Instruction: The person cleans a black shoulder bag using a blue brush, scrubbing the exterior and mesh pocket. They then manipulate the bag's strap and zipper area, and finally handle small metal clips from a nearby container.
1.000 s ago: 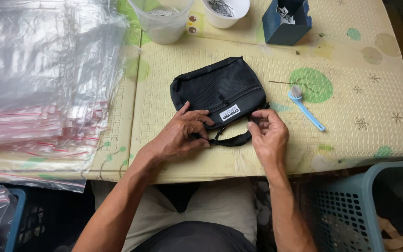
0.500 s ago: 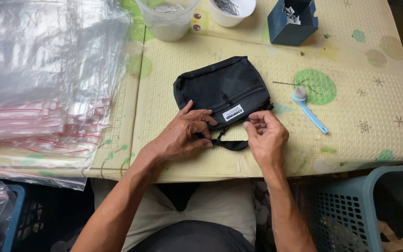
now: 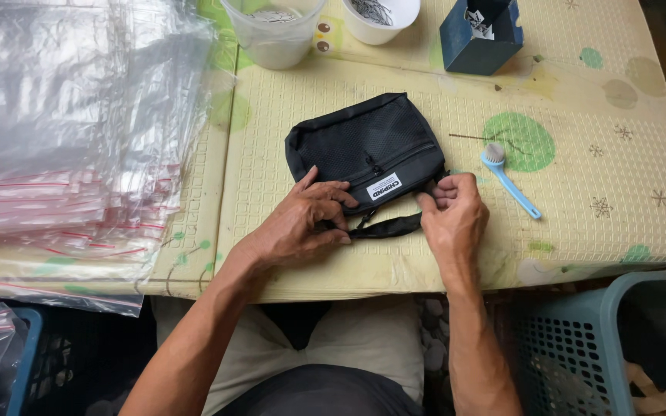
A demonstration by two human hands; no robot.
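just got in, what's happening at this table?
A person seated at a yellow mat-covered table has both hands on a small black pouch. The left hand presses its near edge; the right hand pinches its black strap. A blue brush lies right, clear zip bags left.

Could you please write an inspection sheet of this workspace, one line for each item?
Surface: pale yellow embossed mat with green spots and stains, over the table.
Job's things: black pouch with mesh front and a white label, lying flat; its black strap runs along the near edge.
Clutter: stack of clear plastic bags at the left; clear plastic cup; white cup; dark blue box; small blue brush beside the pouch.
Grippers: left hand rests on the pouch and pinches the strap; right hand pinches the pouch's right end.
Cables: nothing seen.
Surroundings: teal plastic basket at lower right; the person's lap below the table edge.
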